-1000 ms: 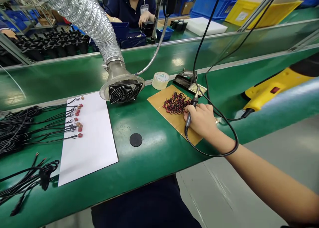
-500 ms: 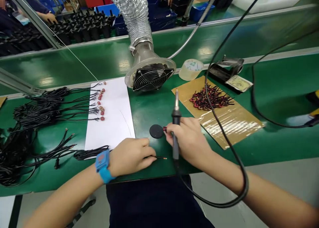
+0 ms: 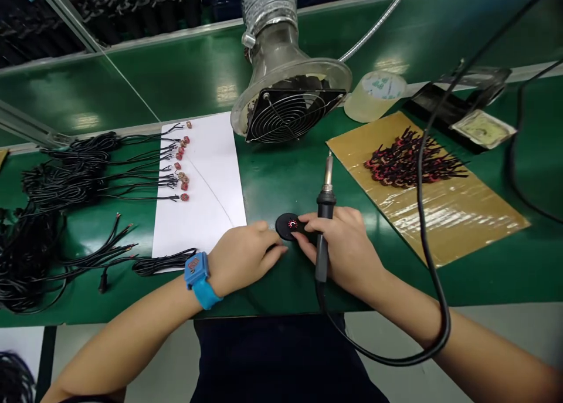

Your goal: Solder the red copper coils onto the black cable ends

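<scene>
Black, likely light, the soldering iron (image 3: 325, 209), safest by its handle (image 3: 322, 261), is resting in my curled right hand (image 3: 354, 256) near the front edge of the tabletop (image 3: 272, 294), any hold by my left hand (image 3: 244, 255) unclear.

left grip (image 3: 246, 256) half-curled; right grip (image 3: 345, 247) pinched; 2 forearms (image 3: 141, 329) angled inward

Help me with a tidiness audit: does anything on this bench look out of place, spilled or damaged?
Nothing looks spilled or plainly damaged. The tangled black cables at the far left look untidy beside the row of wire ends on the white sheet, and the brown sheet isn't square with the green bench.
</scene>
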The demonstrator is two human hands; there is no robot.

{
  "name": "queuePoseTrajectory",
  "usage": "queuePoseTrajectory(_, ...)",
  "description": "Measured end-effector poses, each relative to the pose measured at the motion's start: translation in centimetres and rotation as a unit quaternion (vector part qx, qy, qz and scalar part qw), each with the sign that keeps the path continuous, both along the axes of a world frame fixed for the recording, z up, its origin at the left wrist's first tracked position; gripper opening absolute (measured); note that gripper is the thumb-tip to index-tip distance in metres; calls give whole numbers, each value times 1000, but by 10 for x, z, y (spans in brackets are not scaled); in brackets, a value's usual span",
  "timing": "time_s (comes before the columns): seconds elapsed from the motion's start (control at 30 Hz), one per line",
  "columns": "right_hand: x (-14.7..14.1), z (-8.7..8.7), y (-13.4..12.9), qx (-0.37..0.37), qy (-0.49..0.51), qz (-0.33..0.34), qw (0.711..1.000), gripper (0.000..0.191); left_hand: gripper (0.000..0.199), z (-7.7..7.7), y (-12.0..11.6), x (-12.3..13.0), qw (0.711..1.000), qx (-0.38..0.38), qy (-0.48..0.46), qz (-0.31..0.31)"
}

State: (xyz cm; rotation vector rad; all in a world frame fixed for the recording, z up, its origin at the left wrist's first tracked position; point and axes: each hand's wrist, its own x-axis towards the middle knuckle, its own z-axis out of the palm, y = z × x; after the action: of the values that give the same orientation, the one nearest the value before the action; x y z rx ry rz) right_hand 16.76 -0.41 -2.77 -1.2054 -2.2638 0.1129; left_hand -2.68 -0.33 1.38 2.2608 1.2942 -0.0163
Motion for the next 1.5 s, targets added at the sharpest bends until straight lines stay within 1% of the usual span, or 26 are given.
queuePoseTrajectory(0.07, 1, -1, 0, -1, 9, -2, 1000, 14, 23, 1, 3, 2, 998, -1, -9, 69)
queuePoseTrajectory(0.13, 1, -2, 0, 3, 24, 0, 1000, 15, 20, 2, 5, 4, 993, 5, -29, 115)
queuePoseTrajectory(0.27, 2, -5, 1, -3, 62, 14, 998, 21, 16, 0, 7, 10, 986, 13, -78, 145)
queuePoseTrajectory(0.33, 1, -7, 1, -15, 71, 22, 997, 20, 18, -3, 6, 12, 985, 14, -87, 150)
queuePoseTrajectory(0.43, 0, -9, 3, -47, 83, 25, 995, 17, 27, -9, 3, 14, 987, 30, -69, 143)
queuePoseTrajectory(0.53, -1, -10, 4, -75, 101, 27, 992, 16, 26, -14, 2, 16, 991, 45, -31, 123)
queuePoseTrajectory(0.6, -2, -11, 4, -80, 105, 17, 991, 14, 25, -14, 2, 16, 993, 48, -12, 110)
queuePoseTrajectory(0.73, -6, -11, 1, -48, 100, -24, 994, 15, 28, -9, 4, 16, 994, 37, -13, 102)
queuePoseTrajectory(0.87, -9, -12, -2, -6, 85, -48, 995, 16, 27, -4, 7, 15, 992, 6, -43, 121)
queuePoseTrajectory(1.0, -7, -12, -3, 14, 84, -33, 996, 24, 20, 0, 9, 15, 984, -12, -97, 150)
queuePoseTrajectory(1.1, -6, -9, -3, 24, 111, -5, 994, 29, 15, 1, 9, 15, 976, 5, -136, 168)
queuePoseTrajectory(1.27, -11, -3, 0, 23, 130, 40, 991, 25, 9, -4, 8, 16, 974, 39, -143, 171)
queuePoseTrajectory(1.37, -15, -1, 3, 11, 134, 38, 990, 23, 10, -7, 9, 16, 975, 42, -141, 169)
queuePoseTrajectory(1.5, -15, 0, 6, 10, 122, 30, 992, 18, 13, -8, 11, 15, 975, 24, -140, 171)
